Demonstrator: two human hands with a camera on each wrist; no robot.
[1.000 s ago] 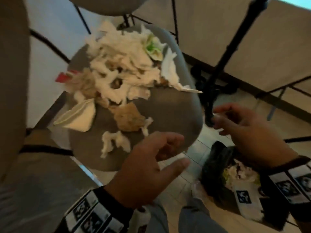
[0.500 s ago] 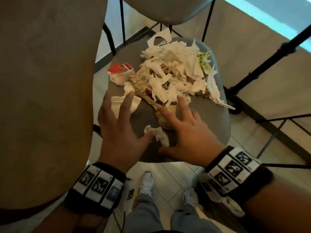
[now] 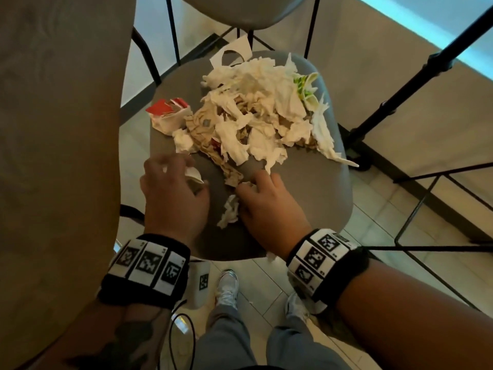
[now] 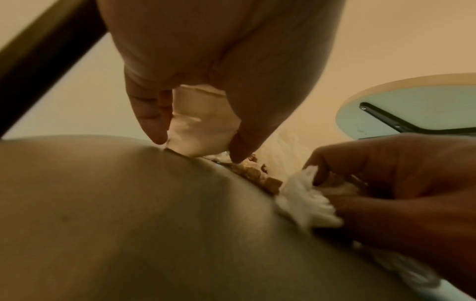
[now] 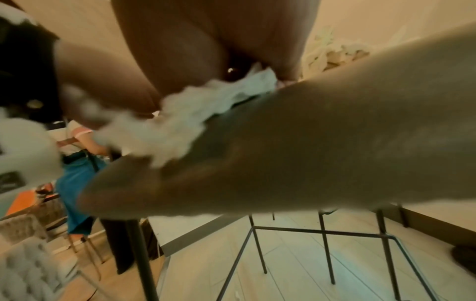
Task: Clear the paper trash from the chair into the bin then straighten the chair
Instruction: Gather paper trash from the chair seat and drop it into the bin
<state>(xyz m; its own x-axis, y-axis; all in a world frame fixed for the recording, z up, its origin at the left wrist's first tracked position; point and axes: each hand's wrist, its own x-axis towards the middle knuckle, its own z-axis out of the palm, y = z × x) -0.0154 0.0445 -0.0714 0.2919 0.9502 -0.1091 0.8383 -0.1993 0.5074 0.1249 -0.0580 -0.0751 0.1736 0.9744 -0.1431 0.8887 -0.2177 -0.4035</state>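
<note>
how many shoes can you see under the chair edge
2. One shoe is on the tiled floor below the seat's near edge, between the wrists; the other shoe is to its right, partly hidden by the right wristband.

Three views, one shared seat

Head camera looks steeply down on the grey padded chair seat [image 3: 306, 188]; both wrist cameras skim it closely, sharing the white crumpled tissue [image 4: 306, 203] toward 6 o'clock.

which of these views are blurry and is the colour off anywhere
Head view: mostly sharp, dim light, left hand slightly smeared. Left wrist view: strong orange cast, soft focus, chair seat featureless. Right wrist view: blurriest, white paper scrap smeared, straight chair legs bowed by the wide lens.
</note>
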